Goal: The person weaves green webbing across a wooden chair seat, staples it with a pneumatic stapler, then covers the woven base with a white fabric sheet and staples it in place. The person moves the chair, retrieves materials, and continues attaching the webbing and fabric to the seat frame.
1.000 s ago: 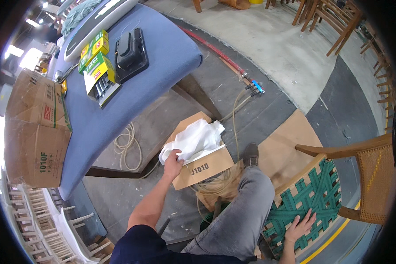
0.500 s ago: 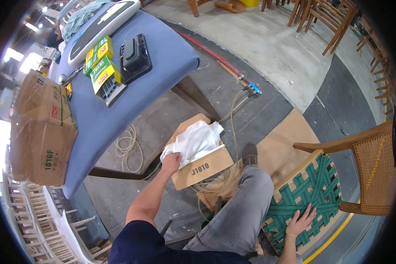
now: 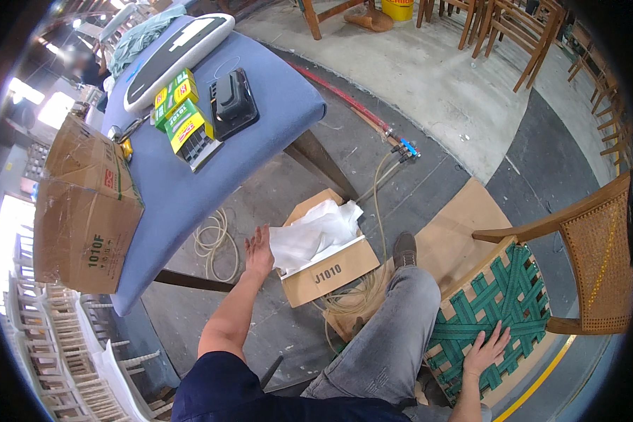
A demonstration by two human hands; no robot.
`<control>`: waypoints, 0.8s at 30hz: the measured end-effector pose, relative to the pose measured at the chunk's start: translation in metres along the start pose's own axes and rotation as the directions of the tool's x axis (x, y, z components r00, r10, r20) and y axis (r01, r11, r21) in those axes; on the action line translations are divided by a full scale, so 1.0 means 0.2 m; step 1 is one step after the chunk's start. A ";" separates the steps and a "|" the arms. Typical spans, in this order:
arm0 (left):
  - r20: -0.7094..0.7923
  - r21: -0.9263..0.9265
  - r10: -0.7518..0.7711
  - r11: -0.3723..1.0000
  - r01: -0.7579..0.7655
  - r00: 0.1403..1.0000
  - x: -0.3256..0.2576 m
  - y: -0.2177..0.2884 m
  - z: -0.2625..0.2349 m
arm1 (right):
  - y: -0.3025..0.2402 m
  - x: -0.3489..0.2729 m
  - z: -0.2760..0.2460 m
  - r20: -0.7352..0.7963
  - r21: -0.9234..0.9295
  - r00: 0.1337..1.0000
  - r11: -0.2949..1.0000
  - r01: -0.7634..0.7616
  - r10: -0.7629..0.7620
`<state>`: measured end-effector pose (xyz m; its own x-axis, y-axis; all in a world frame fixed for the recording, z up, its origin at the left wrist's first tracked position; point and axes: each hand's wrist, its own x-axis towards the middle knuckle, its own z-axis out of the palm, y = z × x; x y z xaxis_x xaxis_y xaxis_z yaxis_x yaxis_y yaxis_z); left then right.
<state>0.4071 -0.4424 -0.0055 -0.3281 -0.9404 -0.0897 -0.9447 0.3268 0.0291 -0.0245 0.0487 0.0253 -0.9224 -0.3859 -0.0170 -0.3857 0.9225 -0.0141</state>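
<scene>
Resting right hand (image 3: 484, 354): fingers loosely spread, green webbing (image 3: 464, 328) directly beneath them.
Left hand (image 3: 259, 253): fingers spread wide, white sheet (image 3: 309, 235) just right of them, lying in the cardboard box (image 3: 356, 261).

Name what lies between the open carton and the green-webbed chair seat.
Between the carton and the seat, the head view shows the person's grey-trousered leg, flat cardboard and some pale hose.

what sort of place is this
Probably a furniture workshop: a chair with a green strap seat is under the right hand, more wooden chairs stand across the floor, and a red pipe with hoses runs along it.
</scene>
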 end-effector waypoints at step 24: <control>-0.305 -0.411 0.228 0.844 -0.344 0.925 -0.29 0.37 -0.85 | 0.05 -0.02 -0.11 0.059 0.139 0.998 0.990 -0.035 0.027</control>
<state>0.3561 -0.3789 0.1718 -0.5195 -0.8236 0.2275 -0.6855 0.5607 0.4645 -0.0262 0.0596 0.0477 -0.9296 -0.3607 -0.0760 -0.3466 0.9256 -0.1523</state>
